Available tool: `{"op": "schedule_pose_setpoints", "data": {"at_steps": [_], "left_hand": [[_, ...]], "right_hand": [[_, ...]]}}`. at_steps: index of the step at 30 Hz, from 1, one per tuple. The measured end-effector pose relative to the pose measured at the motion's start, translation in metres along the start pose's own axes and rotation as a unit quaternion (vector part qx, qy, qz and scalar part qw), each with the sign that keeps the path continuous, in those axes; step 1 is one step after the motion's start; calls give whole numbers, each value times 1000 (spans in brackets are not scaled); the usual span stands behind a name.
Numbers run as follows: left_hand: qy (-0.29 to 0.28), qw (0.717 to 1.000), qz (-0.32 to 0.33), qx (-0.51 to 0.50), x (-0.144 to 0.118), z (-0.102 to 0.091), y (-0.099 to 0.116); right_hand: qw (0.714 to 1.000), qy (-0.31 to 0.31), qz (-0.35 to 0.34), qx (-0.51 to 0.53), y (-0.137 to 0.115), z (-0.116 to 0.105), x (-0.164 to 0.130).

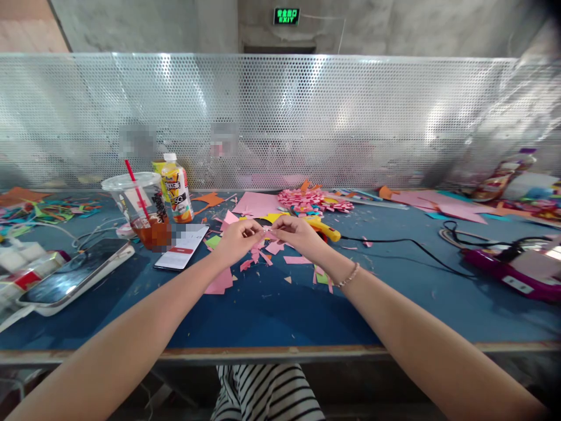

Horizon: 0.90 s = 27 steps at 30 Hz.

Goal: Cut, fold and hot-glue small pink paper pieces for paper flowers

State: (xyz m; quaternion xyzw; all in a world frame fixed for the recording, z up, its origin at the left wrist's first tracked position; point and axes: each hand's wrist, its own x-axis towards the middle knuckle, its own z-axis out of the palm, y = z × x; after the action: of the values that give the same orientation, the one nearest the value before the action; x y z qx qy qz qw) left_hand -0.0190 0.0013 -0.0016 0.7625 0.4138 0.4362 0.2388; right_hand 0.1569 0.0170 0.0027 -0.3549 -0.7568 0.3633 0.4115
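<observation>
A small pink paper piece (pixel 266 235) is held above the middle of the desk (pixel 394 304), pinched between both hands: the left hand (pixel 239 238) grips its left end with fingertips closed on it, and the right hand (pixel 295 233) closes on the right end, a bracelet (pixel 348 276) at that wrist. In my judgement the fold or crease in hand is best kept tight by holding the fingertips close together and the paper taut, well clear of the loose pink scraps (pixel 258 257) lying directly beneath. Just behind the right hand lies a yellow glue gun (pixel 324 229), its black cord running right. Further back sit finished pink paper flowers (pixel 313 202) and a pink sheet (pixel 256 204). To the left stand a lidded drink cup with a red straw (pixel 140 204), a juice bottle (pixel 177 190) and two phones (pixel 182 248). The desk surface is blue, littered with offcuts, and backed by a perforated metal screen (pixel 280 117); a green exit sign (pixel 286 16) hangs on the concrete wall beyond.
</observation>
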Motion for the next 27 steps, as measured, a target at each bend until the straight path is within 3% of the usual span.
{"op": "schedule_pose_setpoints", "data": {"at_steps": [8, 15, 18, 21, 24, 27], "left_hand": [[19, 991, 91, 98, -2, 0, 7], [72, 996, -33, -43, 3, -6, -4], [115, 986, -84, -87, 6, -9, -13], [132, 978, -129, -102, 9, -11, -20], [126, 977, -137, -104, 9, -10, -22], [115, 979, -134, -102, 9, -9, -22]], "right_hand": [[998, 13, -35, -57, 3, -2, 2], [999, 35, -6, -12, 8, 2, 3], [986, 16, -43, -158, 14, 6, 3], [943, -48, -118, -308, 22, 12, 1], [914, -108, -162, -355, 29, 19, 0], [906, -141, -164, -365, 30, 23, -1]]}}
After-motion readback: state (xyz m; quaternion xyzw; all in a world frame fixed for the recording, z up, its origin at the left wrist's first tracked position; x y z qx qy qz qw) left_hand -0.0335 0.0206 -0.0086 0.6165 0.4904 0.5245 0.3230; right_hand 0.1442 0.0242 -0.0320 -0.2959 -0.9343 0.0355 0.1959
